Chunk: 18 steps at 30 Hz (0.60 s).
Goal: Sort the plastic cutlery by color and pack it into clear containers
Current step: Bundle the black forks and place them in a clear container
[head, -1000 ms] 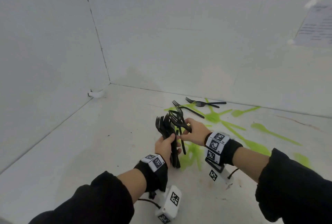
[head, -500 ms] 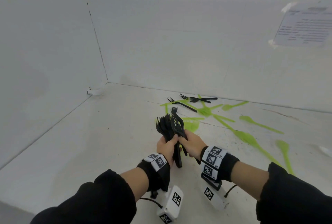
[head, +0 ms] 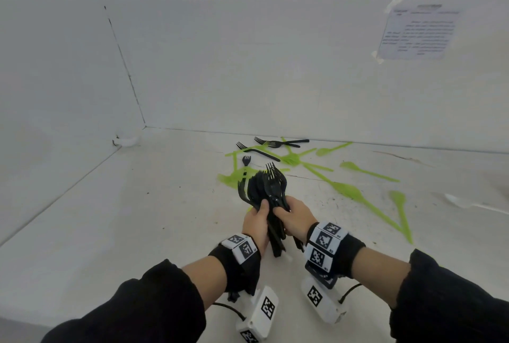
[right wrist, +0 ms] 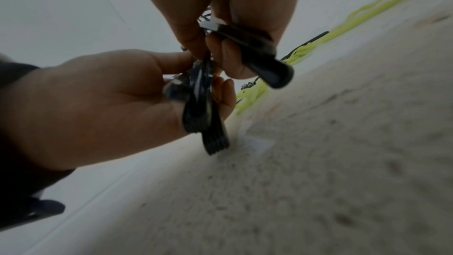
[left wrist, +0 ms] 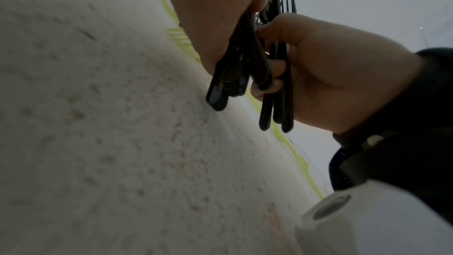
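My left hand (head: 257, 223) grips a thick bundle of black plastic forks (head: 263, 190), tines up, handle ends near the white table (head: 137, 218). Pressed against it from the right, my right hand (head: 296, 217) grips a few more black forks. In the left wrist view the left bundle (left wrist: 226, 84) and the right hand's forks (left wrist: 277, 104) hang side by side. The right wrist view shows the right hand's handles (right wrist: 257, 51) above the left bundle (right wrist: 203, 121). Loose black forks (head: 257, 151) and several green pieces (head: 347, 190) lie beyond. I see no clear container.
White walls close the table at the left and back, meeting in a corner (head: 144, 125). A printed sheet (head: 416, 33) is taped to the back wall. A small white clip (head: 125, 141) sits at the left wall's foot. A clear piece (head: 465, 202) lies at far right.
My right hand has brought its few black forks from a slant to upright against the left hand's bundle. Both hands have drawn closer together and nearer to me.
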### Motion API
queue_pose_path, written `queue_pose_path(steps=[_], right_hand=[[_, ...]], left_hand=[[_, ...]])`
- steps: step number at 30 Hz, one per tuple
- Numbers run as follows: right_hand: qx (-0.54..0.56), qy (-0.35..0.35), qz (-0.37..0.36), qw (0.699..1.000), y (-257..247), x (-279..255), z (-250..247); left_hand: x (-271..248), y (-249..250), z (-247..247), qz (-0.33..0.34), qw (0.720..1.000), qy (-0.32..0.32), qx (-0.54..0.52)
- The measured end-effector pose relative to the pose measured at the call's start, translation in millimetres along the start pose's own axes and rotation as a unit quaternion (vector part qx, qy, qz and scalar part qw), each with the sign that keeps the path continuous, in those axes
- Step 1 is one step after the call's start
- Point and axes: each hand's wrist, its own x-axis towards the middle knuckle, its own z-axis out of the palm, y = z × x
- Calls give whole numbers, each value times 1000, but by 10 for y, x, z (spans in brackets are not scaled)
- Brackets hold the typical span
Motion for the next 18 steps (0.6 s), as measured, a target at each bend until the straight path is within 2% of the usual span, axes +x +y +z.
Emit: queue_pose_path(steps=[3,8,12,15,18], right_hand=[[29,12,5,999,26,-58,-118],[-37,50,-1,998,142,-100,-426],[1,69,21,997,297,-138,-715],[40,65,19,997,389,-197,-926],[4,71,10,997,462,-241,-1091]], left_hand=[[-18,-27,131,-6,1000,-8,-4],[-82,-62,427,-57,995,-57,-60],[-116,-169,689,-73,991,-101,-41],[-142,-250,877,-88,990,-106,-43],[-200,-328,1047,-89,989,-105,-50]])
